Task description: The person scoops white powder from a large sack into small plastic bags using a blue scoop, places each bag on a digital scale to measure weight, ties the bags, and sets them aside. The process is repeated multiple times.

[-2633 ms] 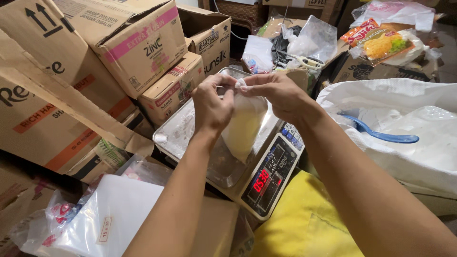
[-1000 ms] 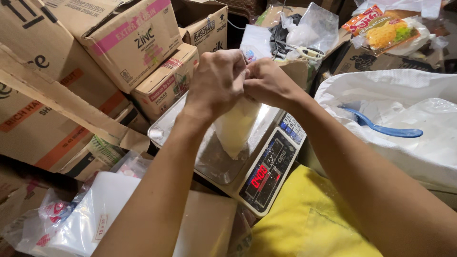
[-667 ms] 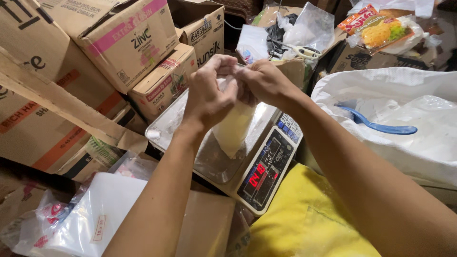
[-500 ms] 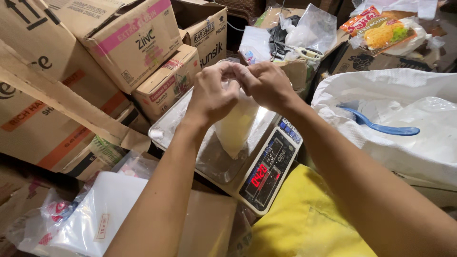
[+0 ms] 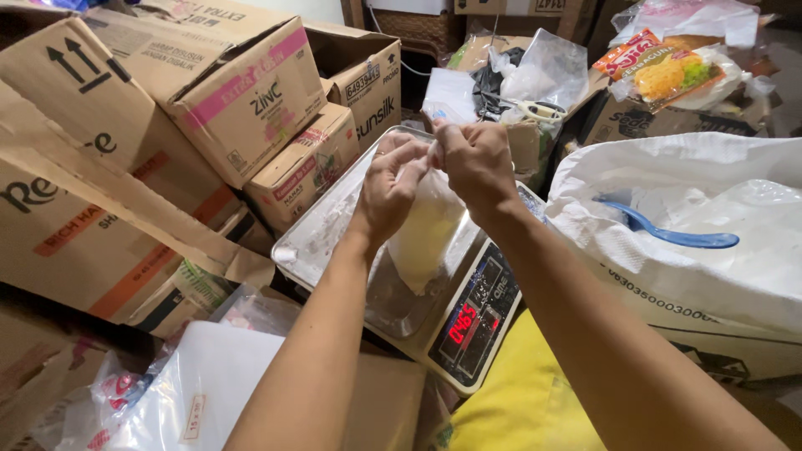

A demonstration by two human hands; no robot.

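**Bag neck pinched over the scale**

Both hands are up at the neck of the bag (image 5: pixel 424 234). Left hand (image 5: pixel 391 190) and right hand (image 5: pixel 474 163) meet there, fingers closed on the gathered plastic, touching each other. The bag is clear, filled with pale yellowish powder. It hangs from my grip with its bottom resting on the scale's steel pan (image 5: pixel 334 230). Red display (image 5: pixel 461 323) is lit, tilted towards me.

Risks as I see them:
- Grip is only on the thin neck. If either pinch slips, the bag drops, tips on the pan and dumps powder.
- I'm carrying part of the weight, so any reading now is probably off.
- Pan is already dusted with powder, so the bag base may slide.
- Tight space: boxes (image 5: pixel 251 100) stacked just left of the scale, big white sack (image 5: pixel 668 167) with blue scoop (image 5: pixel 668 236) just to the right. An elbow knock either way could shift the scale.
- Stack of empty clear bags (image 5: pixel 192 392) sits near my left forearm, so a spill would foul them.
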